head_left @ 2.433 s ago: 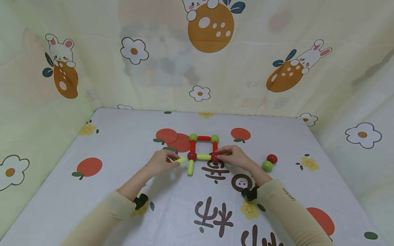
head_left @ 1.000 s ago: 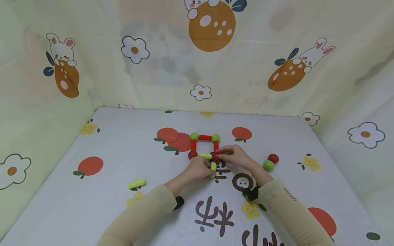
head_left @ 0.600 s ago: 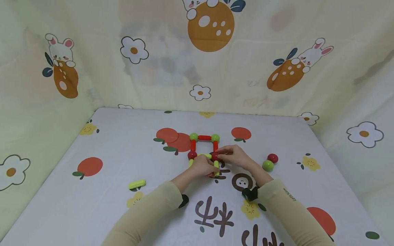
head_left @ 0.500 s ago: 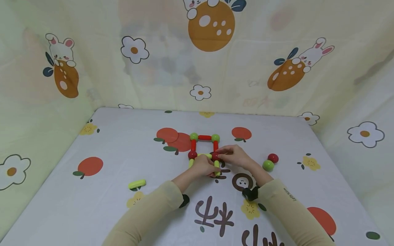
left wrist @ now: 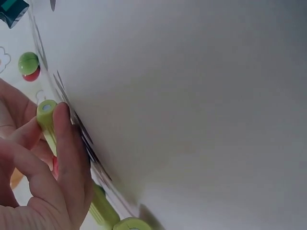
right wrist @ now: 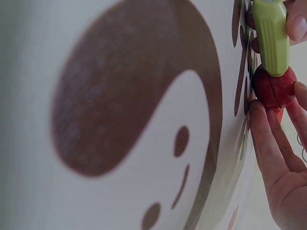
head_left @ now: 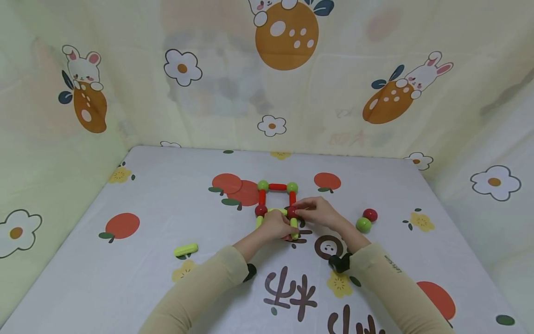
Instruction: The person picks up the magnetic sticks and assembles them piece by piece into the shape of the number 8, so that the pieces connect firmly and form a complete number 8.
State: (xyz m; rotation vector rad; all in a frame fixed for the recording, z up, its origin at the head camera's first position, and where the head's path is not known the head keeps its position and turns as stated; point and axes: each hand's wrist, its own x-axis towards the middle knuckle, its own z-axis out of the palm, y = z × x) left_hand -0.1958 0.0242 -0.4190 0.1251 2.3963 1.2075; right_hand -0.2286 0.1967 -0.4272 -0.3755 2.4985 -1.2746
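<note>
My left hand (head_left: 273, 226) pinches a yellow-green magnetic rod (head_left: 294, 227) between thumb and fingers, its disc-tipped end (left wrist: 46, 108) facing the left wrist camera. In the right wrist view, the rod's other end meets a dark red ball (right wrist: 273, 86). My right hand (head_left: 319, 213) holds that ball with its fingertips. The ball is the near right corner of a square: two green balls (head_left: 263, 186) at the far corners, red rods (head_left: 277, 187) on three sides, another red ball (head_left: 260, 210) near left. Below that one, a second yellow-green rod (head_left: 259, 221) is partly hidden by my left hand.
A loose yellow-green rod (head_left: 185, 250) lies to the left on the printed tablecloth (head_left: 146, 297). On the right, a loose red ball (head_left: 370, 215) and a green ball (head_left: 364, 225) sit side by side. A patterned curtain (head_left: 225, 102) rises behind the table.
My left hand has carried its rod rightward from beside the near left ball to the near right ball, where it now touches. My right hand stays there. The loose left rod has come into full view.
</note>
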